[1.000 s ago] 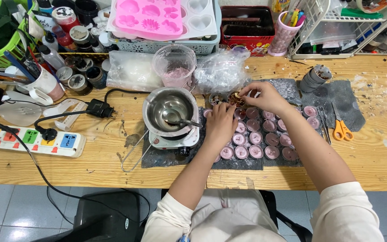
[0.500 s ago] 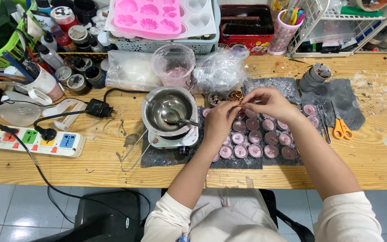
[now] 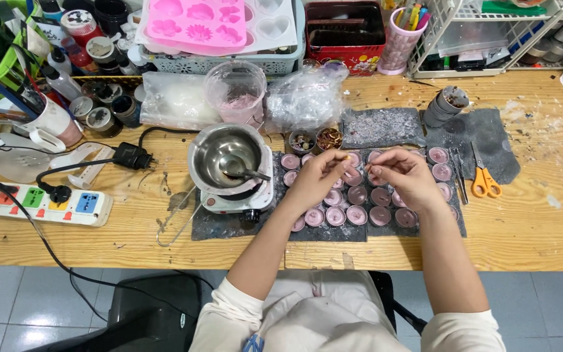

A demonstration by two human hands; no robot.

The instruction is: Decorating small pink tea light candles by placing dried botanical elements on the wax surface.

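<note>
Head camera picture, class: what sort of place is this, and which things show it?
Probably a home craft bench for candle making: rows of small pink filled cups, a metal melting pot on a small hot plate, and pink silicone moulds.

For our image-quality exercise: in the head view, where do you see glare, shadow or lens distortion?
Head view: even, soft lighting; glare on the steel bowl; faint shadows under both hands, left hand, right hand; table edge bows slightly, suggesting wide-angle distortion; focus sharp throughout.

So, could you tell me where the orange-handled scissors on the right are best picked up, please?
Take the orange-handled scissors by their handle loops, coming from the near table edge: the loops point toward the person and lie flat on the dark mat, while the closed blades point away. The right hand is nearest.
</note>
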